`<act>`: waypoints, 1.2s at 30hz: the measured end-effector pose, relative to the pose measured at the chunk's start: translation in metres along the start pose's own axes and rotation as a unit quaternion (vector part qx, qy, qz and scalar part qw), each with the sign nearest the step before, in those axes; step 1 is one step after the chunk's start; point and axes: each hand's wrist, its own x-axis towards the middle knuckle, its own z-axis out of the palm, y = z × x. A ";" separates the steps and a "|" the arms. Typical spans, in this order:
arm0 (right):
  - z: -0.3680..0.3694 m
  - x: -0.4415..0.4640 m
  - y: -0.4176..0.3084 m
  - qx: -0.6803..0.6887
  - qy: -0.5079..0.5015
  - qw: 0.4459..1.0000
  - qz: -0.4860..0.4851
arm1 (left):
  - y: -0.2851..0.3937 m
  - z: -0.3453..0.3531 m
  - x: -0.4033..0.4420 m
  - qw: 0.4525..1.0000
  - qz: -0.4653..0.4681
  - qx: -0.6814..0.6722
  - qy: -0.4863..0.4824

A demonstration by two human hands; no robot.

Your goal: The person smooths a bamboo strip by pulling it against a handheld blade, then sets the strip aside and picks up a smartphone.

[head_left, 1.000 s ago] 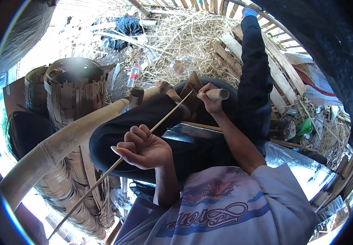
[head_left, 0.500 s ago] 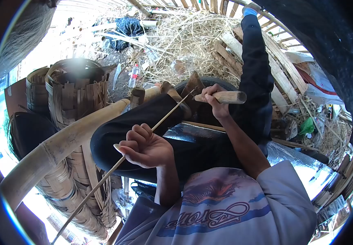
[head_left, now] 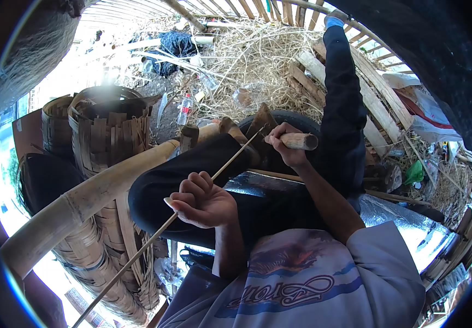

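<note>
My left hand [head_left: 206, 203] is closed around a long thin bamboo stick [head_left: 137, 254], above my bent knee. The stick runs slantwise from the lower left up to the right hand. Gripped in my right hand [head_left: 288, 146] is a tool with a thick round wooden handle [head_left: 302, 141], its butt end towards me. The stick's far end meets the tool close to my right fingers; the tool's working part is mostly hidden. Just behind the stick's tip stands a brown, pointed flat piece [head_left: 262, 116].
A thick bamboo pole [head_left: 91, 194] slants past my left knee. Woven bamboo baskets [head_left: 107, 131] stand at left. Straw [head_left: 263, 46], a plastic bottle [head_left: 184, 108] and a dark tyre-like ring [head_left: 301, 116] lie ahead. Wooden planks [head_left: 381, 115] and a sack [head_left: 419, 104] are at right.
My right hand has come slightly lower, and the tool handle has turned so that its butt faces me more. The whole view has shifted a little; my left hand keeps its hold.
</note>
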 end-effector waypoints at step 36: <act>-0.012 0.004 -0.020 0.049 0.030 0.996 0.073 | -0.010 0.002 0.015 0.999 0.021 0.049 -0.007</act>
